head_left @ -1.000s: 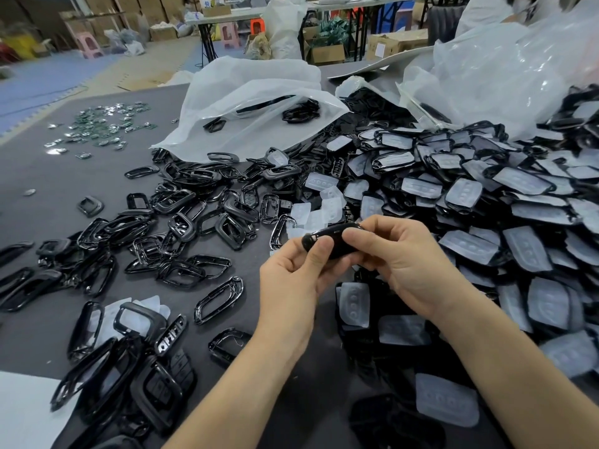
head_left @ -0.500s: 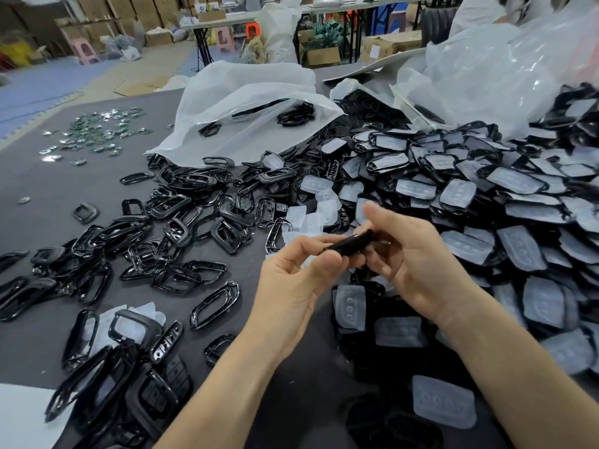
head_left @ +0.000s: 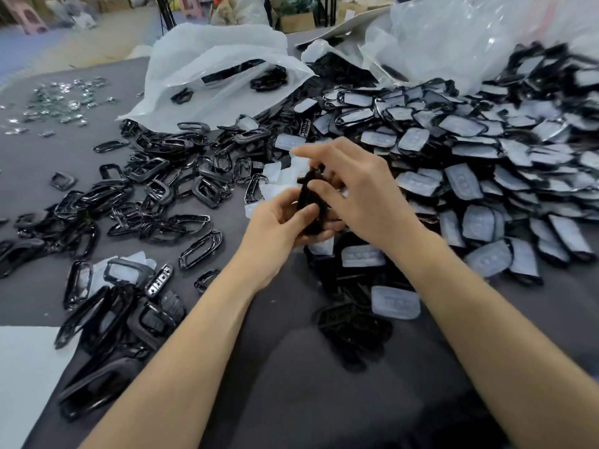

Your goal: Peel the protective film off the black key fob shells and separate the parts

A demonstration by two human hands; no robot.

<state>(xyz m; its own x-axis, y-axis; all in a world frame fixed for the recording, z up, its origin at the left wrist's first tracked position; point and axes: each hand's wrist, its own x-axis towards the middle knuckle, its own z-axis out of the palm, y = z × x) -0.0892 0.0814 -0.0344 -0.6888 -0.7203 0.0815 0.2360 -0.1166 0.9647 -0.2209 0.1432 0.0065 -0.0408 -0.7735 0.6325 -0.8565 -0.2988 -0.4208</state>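
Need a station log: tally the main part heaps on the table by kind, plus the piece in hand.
Film-covered shell heap: 1
Bare black frame heap: 1
Small shiny piece scatter: 1
Held black shell: 1
Total: 4

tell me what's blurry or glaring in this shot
Head view: the right hand and the shell it holds with the left hand are smeared by motion; the far pile at right is streaked too; the clear bags catch glare; wide-angle bending at the edges.

Dark grey table, heaped film-covered shells, loose black frames, plastic bag
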